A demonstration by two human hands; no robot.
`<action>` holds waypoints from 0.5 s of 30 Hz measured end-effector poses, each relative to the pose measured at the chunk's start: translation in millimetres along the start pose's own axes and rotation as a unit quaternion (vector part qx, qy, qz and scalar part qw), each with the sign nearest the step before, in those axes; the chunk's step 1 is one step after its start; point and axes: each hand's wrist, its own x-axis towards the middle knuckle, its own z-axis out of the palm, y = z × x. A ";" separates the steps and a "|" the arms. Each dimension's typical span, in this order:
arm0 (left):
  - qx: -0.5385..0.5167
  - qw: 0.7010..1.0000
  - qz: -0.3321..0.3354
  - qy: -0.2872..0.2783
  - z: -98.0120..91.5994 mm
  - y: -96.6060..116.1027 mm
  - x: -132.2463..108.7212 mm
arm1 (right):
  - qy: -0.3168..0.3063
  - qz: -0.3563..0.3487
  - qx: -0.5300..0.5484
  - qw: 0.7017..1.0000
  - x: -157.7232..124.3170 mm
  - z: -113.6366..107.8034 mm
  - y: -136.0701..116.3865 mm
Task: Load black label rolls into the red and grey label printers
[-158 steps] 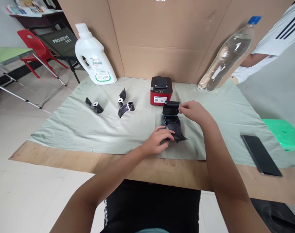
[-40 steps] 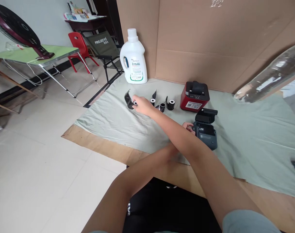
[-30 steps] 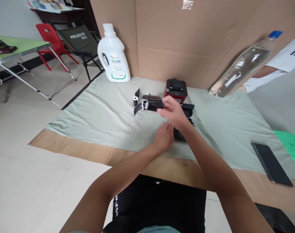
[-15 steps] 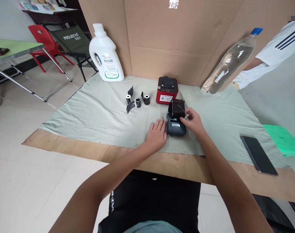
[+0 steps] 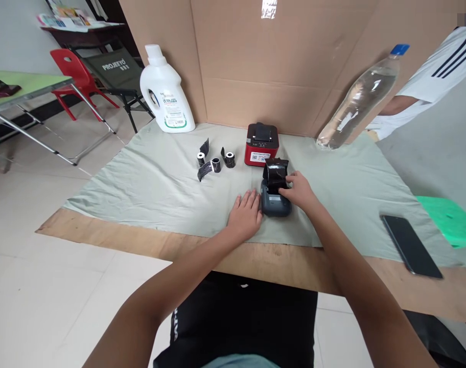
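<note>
My right hand point(image 5: 301, 191) pinches black roll point(image 5: 276, 176) at dark printer point(image 5: 276, 207); left hand point(image 5: 244, 217) flat at its eight o'clock. Likely loading; needs careful seating.

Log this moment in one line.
left hand: flat on cloth; right hand: at black roll; dark printer: open; red printer: behind it

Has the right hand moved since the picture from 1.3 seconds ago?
Yes, rightward: judged against the red printer, the right hand was well to its left then and is now at its front right.
</note>
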 end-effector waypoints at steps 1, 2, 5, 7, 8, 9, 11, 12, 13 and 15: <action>-0.004 1.000 0.001 0.002 0.0 0.1 0.0 | -0.008 0.018 -0.010 1.000 0.4 0.2 0.5; -0.008 1.000 0.001 0.004 0.1 0.2 0.0 | -0.018 0.030 -0.016 0.999 1.2 -0.2 0.6; -0.023 1.000 0.002 0.006 -0.8 -0.6 0.4 | -0.021 0.027 -0.010 0.999 4.6 -4.5 -1.5; -0.049 0.999 0.000 0.004 -2.7 -2.9 1.2 | -0.007 0.017 0.016 1.000 4.6 -9.2 -4.5; -0.070 0.998 -0.003 0.005 -4.2 -4.6 1.9 | -0.002 0.009 0.036 0.999 2.9 -11.8 -6.0; -0.097 0.995 -0.007 0.012 -5.9 -6.6 2.8 | -0.002 -0.002 0.059 0.998 -0.4 -14.4 -7.4; -0.161 0.986 -0.013 0.041 -9.8 -10.7 5.2 | -0.012 -0.038 0.104 0.994 -11.6 -19.5 -9.3; -0.193 0.979 -0.009 0.061 -11.9 -12.3 6.8 | -0.023 -0.060 0.121 0.991 -19.1 -22.1 -9.9; -0.221 0.972 0.003 0.082 -14.0 -13.3 8.4 | -0.037 -0.082 0.134 0.987 -27.4 -24.9 -10.2; -0.259 0.957 0.048 0.119 -17.4 -12.9 11.8 | -0.065 -0.117 0.143 0.981 -43.8 -31.9 -10.6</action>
